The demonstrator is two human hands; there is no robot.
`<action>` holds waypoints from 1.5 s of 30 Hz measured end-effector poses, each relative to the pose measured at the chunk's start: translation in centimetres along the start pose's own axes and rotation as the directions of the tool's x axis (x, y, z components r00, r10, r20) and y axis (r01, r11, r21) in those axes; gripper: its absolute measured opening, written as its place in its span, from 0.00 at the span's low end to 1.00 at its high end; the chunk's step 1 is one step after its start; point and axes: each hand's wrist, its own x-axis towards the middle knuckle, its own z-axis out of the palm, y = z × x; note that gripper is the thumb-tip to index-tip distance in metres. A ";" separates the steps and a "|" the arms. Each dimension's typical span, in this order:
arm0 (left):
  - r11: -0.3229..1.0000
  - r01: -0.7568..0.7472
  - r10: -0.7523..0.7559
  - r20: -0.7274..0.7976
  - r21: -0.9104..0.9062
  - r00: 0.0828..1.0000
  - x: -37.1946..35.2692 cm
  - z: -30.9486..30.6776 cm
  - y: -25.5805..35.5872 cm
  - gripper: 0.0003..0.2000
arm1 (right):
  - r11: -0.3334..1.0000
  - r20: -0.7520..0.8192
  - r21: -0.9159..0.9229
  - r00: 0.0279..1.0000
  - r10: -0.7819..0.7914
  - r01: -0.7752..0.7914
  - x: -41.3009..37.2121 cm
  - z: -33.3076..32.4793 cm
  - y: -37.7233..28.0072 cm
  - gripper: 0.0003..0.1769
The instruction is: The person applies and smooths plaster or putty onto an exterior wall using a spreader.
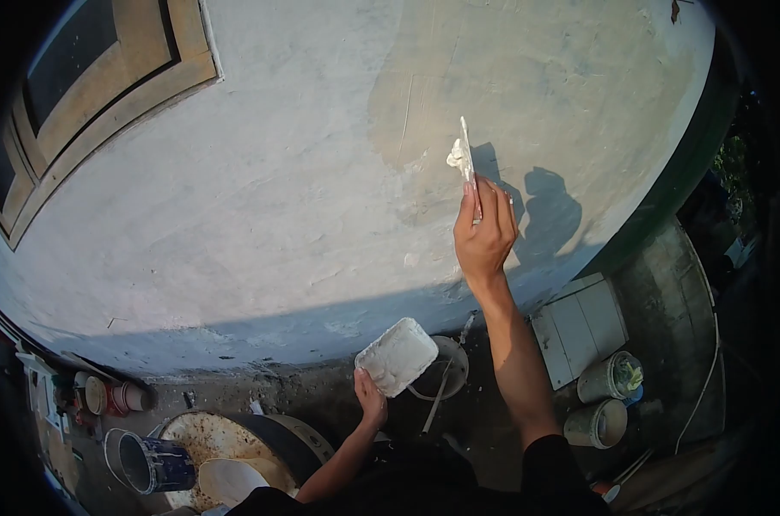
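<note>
My right hand (488,228) is raised before the wall (295,172), fingers closed on a putty knife (466,146) seen nearly edge-on. A lump of white putty (455,155) clings to the left side of its blade. Shadows of the hand and tool fall on the wall just to the right. Lower down, my left hand (370,397) grips the near left edge of a rectangular white tray (397,356) smeared with putty. Around the knife the wall has a beige patch (544,77), with whiter coating to its left.
A brown-framed window (119,64) is at upper left. Below stand a round drum (222,434) with a dark blue bucket (153,464), and a bucket (450,365) behind the tray. White panels (579,327) lean at right, near two tubs, one a used bucket (598,424).
</note>
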 end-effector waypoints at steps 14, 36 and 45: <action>0.992 -0.089 0.102 -0.155 0.089 0.983 -1.3 0.3 4.6 0.23 | 0.854 0.413 -0.170 0.822 -0.392 0.492 -10.8 8.7 -0.6 0.17; 1.000 0.017 -0.015 -0.081 0.019 0.997 -0.7 -2.2 2.6 0.24 | 0.752 0.155 -0.316 0.813 -0.561 0.579 12.6 0.3 2.2 0.20; 0.999 0.035 -0.030 -0.106 0.040 0.994 -2.3 -3.2 2.9 0.24 | 0.799 0.412 -0.117 0.761 -0.501 0.589 3.8 3.1 3.4 0.19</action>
